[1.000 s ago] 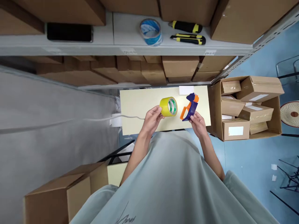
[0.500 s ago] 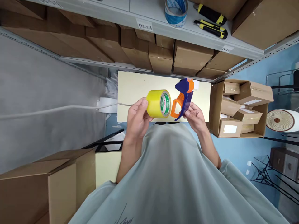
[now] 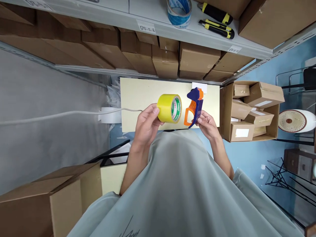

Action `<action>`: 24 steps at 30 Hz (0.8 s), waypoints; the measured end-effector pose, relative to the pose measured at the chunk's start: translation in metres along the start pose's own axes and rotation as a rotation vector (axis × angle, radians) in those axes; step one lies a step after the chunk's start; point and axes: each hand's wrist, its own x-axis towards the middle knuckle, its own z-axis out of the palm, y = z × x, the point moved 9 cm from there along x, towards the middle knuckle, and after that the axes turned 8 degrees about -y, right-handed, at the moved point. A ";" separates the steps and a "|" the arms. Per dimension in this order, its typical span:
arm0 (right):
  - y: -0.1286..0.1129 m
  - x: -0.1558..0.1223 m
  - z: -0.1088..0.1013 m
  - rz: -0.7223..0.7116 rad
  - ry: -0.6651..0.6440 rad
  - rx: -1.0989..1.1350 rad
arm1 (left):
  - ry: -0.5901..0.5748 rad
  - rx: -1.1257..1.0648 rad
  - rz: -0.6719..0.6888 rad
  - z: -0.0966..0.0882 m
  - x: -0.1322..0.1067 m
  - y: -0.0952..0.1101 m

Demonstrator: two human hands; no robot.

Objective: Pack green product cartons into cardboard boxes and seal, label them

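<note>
Holding a yellow cylindrical roll of plastic tape (image 3: 168,108) and a navy-and-orange plastic tape dispenser (image 3: 198,109) above a pale-yellow rectangular table (image 3: 138,92)

Left grip (image 3: 148,123) clamped on the roll at its 9 o'clock end, thumb uppermost. Right grip (image 3: 207,124) pinching the dispenser's lower end, about its 5 o'clock. Dispenser at the roll's 3 o'clock, just beside it, a gap showing between. Small white rectangular box (image 3: 202,87) at 12 o'clock of the dispenser.

Progress, my reading: early. Both pieces in hand; neither joined to the other. Roll not seated on the dispenser; no length of tape seen drawn off.

Writing: green-and-white printed label (image 3: 176,108) in the roll's core, too small to read. Grey metal shelf (image 3: 108,14) at 12 o'clock: white paper tag (image 3: 146,27) reads "D3-5-6". Second white tag (image 3: 234,49), 2 o'clock, not surely legible. Blue-and-white tape roll (image 3: 179,21) up there, print unreadable. Open brown cardboard carton (image 3: 225,112) at 3 o'clock; plain white label (image 3: 242,132) on a box inside, no legible text.
</note>
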 end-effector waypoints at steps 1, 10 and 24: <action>0.001 -0.002 0.000 0.011 -0.010 0.021 | -0.007 0.006 0.001 0.000 0.000 0.000; 0.001 -0.007 0.012 0.034 -0.092 0.065 | -0.091 0.222 0.116 0.013 -0.006 0.013; -0.024 -0.011 0.017 -0.096 0.033 -0.087 | -0.264 0.707 0.270 0.062 -0.024 0.035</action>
